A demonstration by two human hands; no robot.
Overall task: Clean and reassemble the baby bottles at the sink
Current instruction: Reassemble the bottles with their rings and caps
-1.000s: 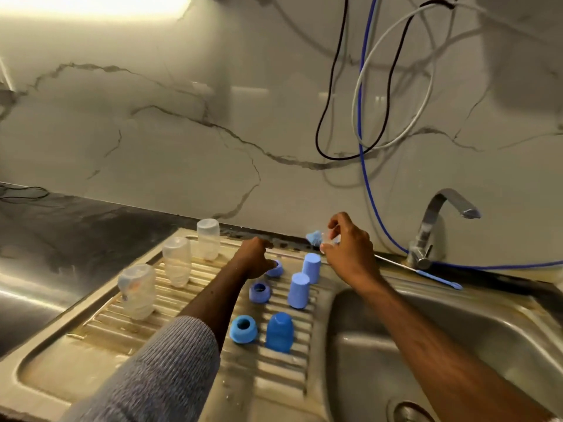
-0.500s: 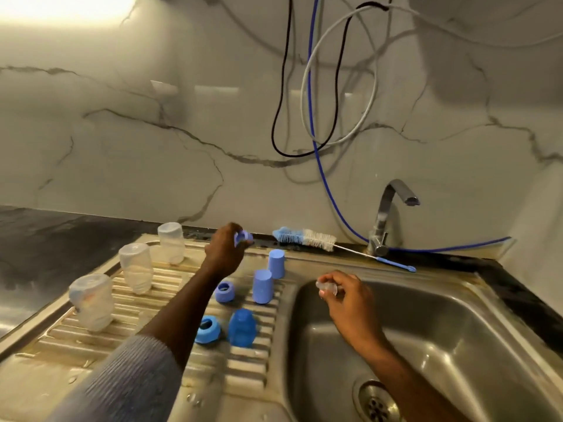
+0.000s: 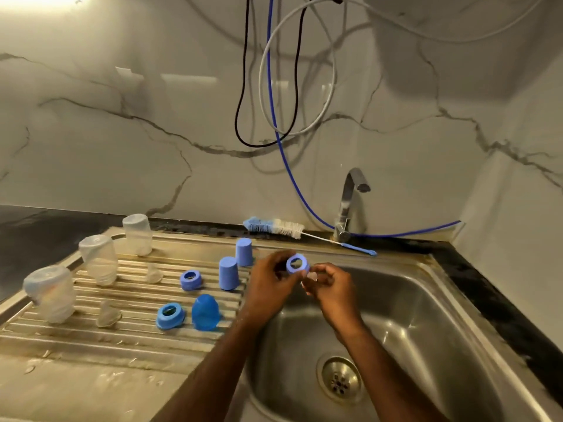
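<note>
Steel sink: left hand grips blue collar ring, opening upward; right hand pinches clear teat just below-right.

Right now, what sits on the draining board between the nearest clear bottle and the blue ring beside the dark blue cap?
In the head view, one small clear teat stands on the ribs between the nearest bottle and the blue ring.
</note>
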